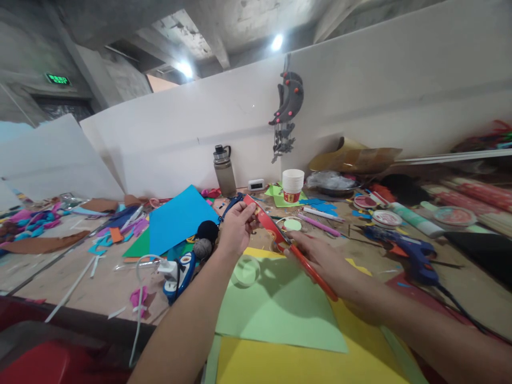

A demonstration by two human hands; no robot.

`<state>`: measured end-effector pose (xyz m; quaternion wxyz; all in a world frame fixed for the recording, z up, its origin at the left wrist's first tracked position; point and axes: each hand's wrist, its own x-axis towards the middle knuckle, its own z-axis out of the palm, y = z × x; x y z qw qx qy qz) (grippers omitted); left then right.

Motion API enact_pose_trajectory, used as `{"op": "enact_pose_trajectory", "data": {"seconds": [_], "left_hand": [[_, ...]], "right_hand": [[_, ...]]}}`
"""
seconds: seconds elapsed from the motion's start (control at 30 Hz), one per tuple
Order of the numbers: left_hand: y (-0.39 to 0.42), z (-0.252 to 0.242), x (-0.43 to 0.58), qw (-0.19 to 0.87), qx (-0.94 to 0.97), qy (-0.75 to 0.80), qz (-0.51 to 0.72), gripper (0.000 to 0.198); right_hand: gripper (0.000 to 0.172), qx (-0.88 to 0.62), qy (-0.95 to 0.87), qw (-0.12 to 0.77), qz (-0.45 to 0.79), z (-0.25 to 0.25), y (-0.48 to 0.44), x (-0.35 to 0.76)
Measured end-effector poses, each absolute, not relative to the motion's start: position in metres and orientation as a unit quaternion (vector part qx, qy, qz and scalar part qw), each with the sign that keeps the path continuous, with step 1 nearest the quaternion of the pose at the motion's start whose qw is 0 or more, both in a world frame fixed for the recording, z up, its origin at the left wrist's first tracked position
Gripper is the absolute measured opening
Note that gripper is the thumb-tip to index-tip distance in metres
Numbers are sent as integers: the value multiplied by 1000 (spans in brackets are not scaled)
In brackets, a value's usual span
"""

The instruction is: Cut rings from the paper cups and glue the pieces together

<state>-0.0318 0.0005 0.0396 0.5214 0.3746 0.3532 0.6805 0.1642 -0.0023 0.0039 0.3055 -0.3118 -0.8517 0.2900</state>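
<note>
My left hand (239, 226) pinches the upper end of a red paper strip (269, 221) between thumb and fingers. In my right hand (314, 250) is a pair of scissors (312, 266) with orange-red handles, its blades pointing up and left along the strip. Whether the blades are cutting into the paper cannot be made out. Below both hands lies a light green sheet (276, 320) on top of a yellow sheet (256, 362). A small clear round lid or dish (245, 270) rests on the green sheet, left of the scissors.
Stacked paper cups (293, 184) and a grey bottle (224, 173) stand at the back. Blue card (180, 221) and a blue power strip (180, 277) with a white cable lie left. A blue glue gun (412, 253) is on the right. A grey moon ornament (291, 101) hangs behind.
</note>
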Motion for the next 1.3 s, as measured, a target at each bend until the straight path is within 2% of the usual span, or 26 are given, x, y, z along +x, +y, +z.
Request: {"op": "enact_pose_trajectory", "data": {"seconds": [0.33, 0.67, 0.97, 1.13, 1.3], "left_hand": [[2, 39, -32, 522, 376, 358, 677, 35], [-2, 40, -27, 532, 379, 366, 663, 39], [-3, 42, -24, 536, 376, 363, 663, 38], [-2, 40, -26, 540, 377, 358, 662, 35], [3, 35, -32, 548, 348, 350, 676, 28]], "right_hand": [[35, -311, -829, 311, 345, 5, -5, 163], [29, -338, -841, 296, 301, 4, -4, 161], [31, -331, -824, 321, 330, 0, -4, 160], [29, -338, -784, 343, 391, 2, -10, 159], [25, -373, -695, 330, 519, 2, -10, 157]]}}
